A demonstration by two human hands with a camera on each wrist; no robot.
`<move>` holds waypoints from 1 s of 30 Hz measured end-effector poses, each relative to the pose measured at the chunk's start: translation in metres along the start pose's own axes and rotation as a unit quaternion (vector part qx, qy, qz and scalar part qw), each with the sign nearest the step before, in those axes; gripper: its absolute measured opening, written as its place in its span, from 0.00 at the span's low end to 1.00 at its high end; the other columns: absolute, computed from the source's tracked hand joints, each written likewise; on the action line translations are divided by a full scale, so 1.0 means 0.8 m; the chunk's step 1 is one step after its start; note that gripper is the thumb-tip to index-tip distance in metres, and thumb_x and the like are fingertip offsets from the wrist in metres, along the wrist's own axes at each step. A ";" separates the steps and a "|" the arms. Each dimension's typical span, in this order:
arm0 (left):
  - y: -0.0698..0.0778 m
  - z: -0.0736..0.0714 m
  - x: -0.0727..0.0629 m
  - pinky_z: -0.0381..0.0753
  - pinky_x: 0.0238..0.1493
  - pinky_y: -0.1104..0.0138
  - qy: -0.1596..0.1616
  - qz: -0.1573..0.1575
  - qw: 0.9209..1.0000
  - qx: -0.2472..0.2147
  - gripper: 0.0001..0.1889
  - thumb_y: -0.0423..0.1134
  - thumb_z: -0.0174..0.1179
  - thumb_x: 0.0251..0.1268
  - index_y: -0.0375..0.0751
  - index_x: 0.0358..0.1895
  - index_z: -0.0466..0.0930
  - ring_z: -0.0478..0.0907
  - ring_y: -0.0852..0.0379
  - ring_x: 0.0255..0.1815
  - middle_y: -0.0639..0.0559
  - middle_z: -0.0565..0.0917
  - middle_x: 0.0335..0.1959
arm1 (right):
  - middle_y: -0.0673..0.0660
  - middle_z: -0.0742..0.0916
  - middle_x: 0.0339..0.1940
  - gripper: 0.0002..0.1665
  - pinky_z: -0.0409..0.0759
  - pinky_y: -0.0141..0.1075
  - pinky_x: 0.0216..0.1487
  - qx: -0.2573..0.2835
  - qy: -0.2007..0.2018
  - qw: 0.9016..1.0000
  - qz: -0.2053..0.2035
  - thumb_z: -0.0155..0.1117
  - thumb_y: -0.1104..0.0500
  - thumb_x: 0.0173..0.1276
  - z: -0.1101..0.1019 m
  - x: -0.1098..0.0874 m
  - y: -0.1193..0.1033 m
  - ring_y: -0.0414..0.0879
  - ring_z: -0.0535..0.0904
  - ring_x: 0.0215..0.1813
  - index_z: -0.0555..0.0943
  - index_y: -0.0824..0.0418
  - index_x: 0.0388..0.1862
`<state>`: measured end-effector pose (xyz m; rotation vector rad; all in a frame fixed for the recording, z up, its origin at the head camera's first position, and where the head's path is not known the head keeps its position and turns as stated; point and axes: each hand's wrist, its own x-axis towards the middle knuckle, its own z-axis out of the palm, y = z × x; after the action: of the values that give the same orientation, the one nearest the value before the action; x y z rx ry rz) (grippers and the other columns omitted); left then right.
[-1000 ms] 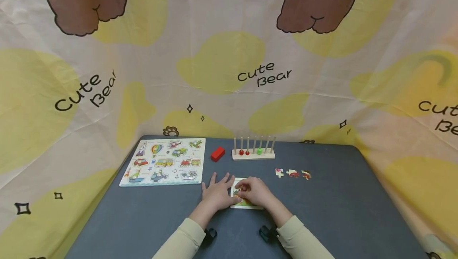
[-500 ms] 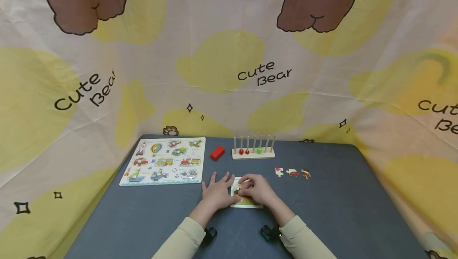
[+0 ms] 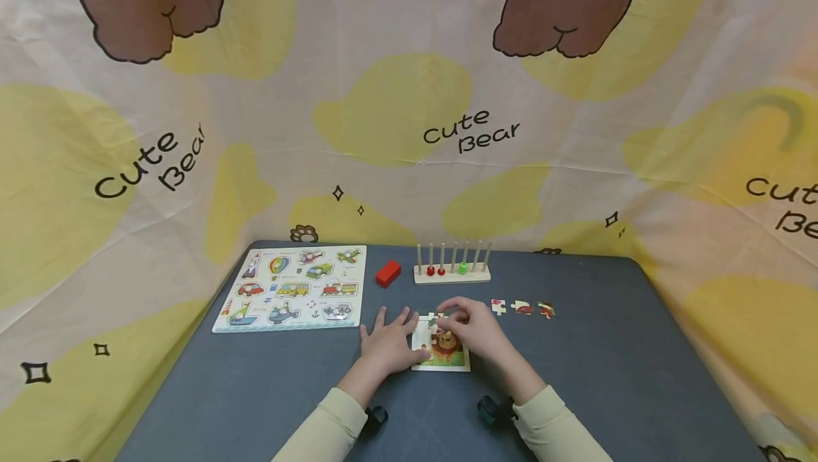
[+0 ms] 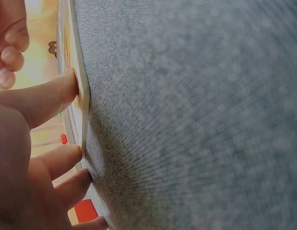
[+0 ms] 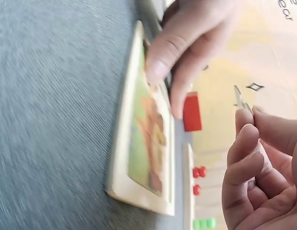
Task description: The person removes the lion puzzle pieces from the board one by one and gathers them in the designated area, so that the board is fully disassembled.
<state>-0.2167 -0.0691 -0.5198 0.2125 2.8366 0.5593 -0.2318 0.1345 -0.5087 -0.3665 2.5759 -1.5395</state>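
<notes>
A small jigsaw board (image 3: 441, 369) with a pale frame and a lion picture lies on the table in the head view. My left hand (image 3: 387, 348) is spread at its left side, the thumb pressing on the board and the other fingers straight. Above the board's upper right, my right hand (image 3: 475, 329) pinches a jigsaw piece (image 5: 242, 99) between thumb and forefinger. In the right wrist view that thin piece is seen edge-on, raised away from the board, with the remaining fingers curled. Part of the board's left side is bare white and its lower left is under my left thumb.
Three loose jigsaw pieces (image 3: 522, 309) lie in a row to the right. Behind the hands are a red block (image 3: 388, 274) and a pegged stand (image 3: 452, 278) with red and green beads. A large vehicle-picture board (image 3: 294, 309) lies at the left.
My right hand has lifted and moved right, away from the board, with the piece between its fingers, uncovering the lion picture. My left hand has stayed in place.
</notes>
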 end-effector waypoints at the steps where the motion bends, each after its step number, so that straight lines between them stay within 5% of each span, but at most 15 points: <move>1: 0.000 0.000 0.000 0.46 0.70 0.25 0.000 0.000 1.000 0.001 0.43 0.65 0.69 0.55 0.55 0.75 0.69 0.45 0.33 0.82 0.53 0.65 0.79 | 0.56 0.90 0.28 0.12 0.76 0.34 0.27 0.004 0.002 1.000 0.001 0.69 0.54 0.70 -0.004 -0.001 -0.001 0.52 0.82 0.28 0.84 0.59 0.48; 8: -0.001 0.000 0.000 0.46 0.69 0.25 -0.002 0.004 1.000 0.000 0.43 0.65 0.68 0.56 0.55 0.75 0.68 0.45 0.33 0.82 0.53 0.64 0.79 | 0.59 0.90 0.29 0.09 0.78 0.35 0.30 0.006 0.022 1.000 0.021 0.70 0.56 0.69 -0.029 -0.006 0.002 0.61 0.83 0.32 0.84 0.58 0.44; 14: -0.003 0.001 0.001 0.45 0.69 0.25 -0.003 0.006 1.000 -0.004 0.44 0.65 0.68 0.56 0.55 0.76 0.68 0.45 0.33 0.82 0.52 0.64 0.79 | 0.65 0.88 0.29 0.10 0.71 0.33 0.25 0.008 0.037 0.999 0.039 0.71 0.56 0.68 -0.045 -0.011 0.009 0.54 0.81 0.29 0.84 0.57 0.45; 30: -0.001 0.000 0.002 0.44 0.69 0.24 -0.004 0.006 1.000 -0.022 0.45 0.63 0.70 0.54 0.54 0.75 0.68 0.45 0.33 0.82 0.51 0.65 0.79 | 0.60 0.89 0.31 0.12 0.74 0.35 0.28 -0.028 0.067 0.996 0.061 0.72 0.55 0.68 -0.078 -0.023 0.033 0.48 0.79 0.29 0.85 0.56 0.47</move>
<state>-0.2182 -0.0696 -0.5206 0.2220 2.8143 0.6211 -0.2321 0.2041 -0.5026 -0.1128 2.6901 -1.5018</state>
